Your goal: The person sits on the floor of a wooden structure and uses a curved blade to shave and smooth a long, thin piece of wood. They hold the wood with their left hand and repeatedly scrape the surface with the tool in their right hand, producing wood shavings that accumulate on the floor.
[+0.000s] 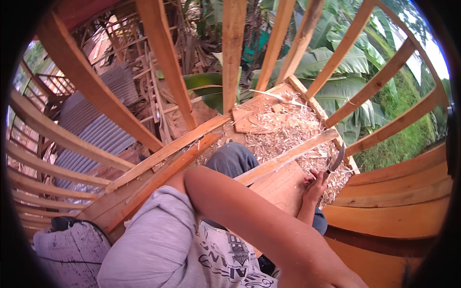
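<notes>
My right hand (314,185) is closed around the dark handle of a curved knife (338,159), its blade pointing up and away from me. Beside that hand lies a wide wooden board (281,187), with a long pale wooden batten (293,156) slanting across above it, over my lap. My left arm is bent at the elbow, and its forearm (259,221) crosses in front of my chest to the lower right edge. The left hand itself is out of the picture. My knees show on either side of the board.
Wood shavings (283,137) and offcuts cover the floor ahead. Upright wooden slats (233,53) form a railing around me. Planks (165,163) lean along the left, near a pale sack-like bundle (72,249). Curved wooden panels (394,211) stand at right. Corrugated sheets (96,144) lie beyond the railing.
</notes>
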`<state>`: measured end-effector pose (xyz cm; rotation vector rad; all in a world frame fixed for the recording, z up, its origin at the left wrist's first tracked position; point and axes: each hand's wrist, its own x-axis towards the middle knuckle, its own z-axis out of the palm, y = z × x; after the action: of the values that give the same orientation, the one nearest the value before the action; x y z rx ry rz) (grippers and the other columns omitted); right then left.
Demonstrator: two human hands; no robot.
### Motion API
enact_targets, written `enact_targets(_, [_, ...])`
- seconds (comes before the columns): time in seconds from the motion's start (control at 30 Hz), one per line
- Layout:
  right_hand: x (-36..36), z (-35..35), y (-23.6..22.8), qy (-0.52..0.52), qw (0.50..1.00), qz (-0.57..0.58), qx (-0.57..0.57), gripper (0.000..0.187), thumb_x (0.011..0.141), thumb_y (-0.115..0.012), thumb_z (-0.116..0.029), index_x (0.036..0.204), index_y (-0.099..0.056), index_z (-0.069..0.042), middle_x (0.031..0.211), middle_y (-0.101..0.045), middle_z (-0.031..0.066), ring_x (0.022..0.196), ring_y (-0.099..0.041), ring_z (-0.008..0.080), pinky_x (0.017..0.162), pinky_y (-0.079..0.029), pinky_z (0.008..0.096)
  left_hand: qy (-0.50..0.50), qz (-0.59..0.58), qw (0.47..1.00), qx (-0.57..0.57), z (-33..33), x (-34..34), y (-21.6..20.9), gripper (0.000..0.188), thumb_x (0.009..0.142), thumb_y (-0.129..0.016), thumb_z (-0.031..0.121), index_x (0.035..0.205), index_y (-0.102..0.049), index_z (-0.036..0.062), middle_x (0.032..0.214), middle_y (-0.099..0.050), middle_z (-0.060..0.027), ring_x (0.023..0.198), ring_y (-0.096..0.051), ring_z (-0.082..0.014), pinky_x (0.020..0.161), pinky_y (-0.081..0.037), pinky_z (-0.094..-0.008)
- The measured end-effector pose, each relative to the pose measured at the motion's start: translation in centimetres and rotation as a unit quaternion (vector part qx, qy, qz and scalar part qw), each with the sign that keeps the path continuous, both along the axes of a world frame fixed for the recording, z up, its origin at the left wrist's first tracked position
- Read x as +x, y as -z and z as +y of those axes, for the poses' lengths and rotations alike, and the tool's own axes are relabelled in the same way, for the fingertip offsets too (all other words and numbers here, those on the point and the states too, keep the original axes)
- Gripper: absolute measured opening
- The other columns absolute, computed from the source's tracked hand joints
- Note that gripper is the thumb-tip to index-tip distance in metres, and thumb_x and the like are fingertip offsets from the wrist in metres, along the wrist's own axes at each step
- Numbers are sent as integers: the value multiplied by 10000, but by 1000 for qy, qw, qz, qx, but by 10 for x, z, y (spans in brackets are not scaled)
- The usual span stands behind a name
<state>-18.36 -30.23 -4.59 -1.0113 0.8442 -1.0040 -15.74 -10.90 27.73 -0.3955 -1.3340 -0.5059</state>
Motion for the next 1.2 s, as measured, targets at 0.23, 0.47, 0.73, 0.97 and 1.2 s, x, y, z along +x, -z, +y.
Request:
enact_targets(0.23, [17,8,6,-29,999,-9,12,324,922,-559,-307,1064,-467,-31,897,-628,151,527,-585,161,437,-456,245,-96,-130,986,41,-10,-20,32,649,903,-538,434,1300,-398,-58,1252,-518,-151,1040,-560,-303,926,-370,-571])
enact_targets(0.47, [19,3,3,-42,999,-24,12,249,938,-539,-305,985,-482,-68,866,-644,138,518,-591,160,412,-468,252,-115,-184,971,99,-5,-6,58,637,913,-518,415,1366,-361,-4,1324,-486,-126,1128,-523,-291,977,-301,-614])
enact_targets(0.73, [10,-1,-3,-29,999,-19,17,270,938,-542,-297,936,-501,-30,843,-645,151,525,-605,164,413,-488,261,-196,-276,931,139,23,62,96,611,924,-437,500,1390,-364,112,1402,-416,-90,1227,-446,-312,1001,-246,-648])
enact_targets(0.97, [19,2,-11,-39,998,-13,42,298,937,-535,-302,798,-483,-44,793,-638,154,530,-606,180,423,-485,281,-361,-49,831,420,66,139,143,420,979,-393,415,1224,-544,110,1177,-563,-202,1023,-624,-291,945,-413,-521])
enact_targets(1.2, [12,5,-12,-41,997,-3,64,228,893,-548,-229,753,-457,-73,703,-611,122,533,-605,180,439,-495,263,74,292,804,512,34,158,142,862,850,-216,742,1486,-129,167,1485,-256,-186,1356,-277,-331,1101,-201,-559])
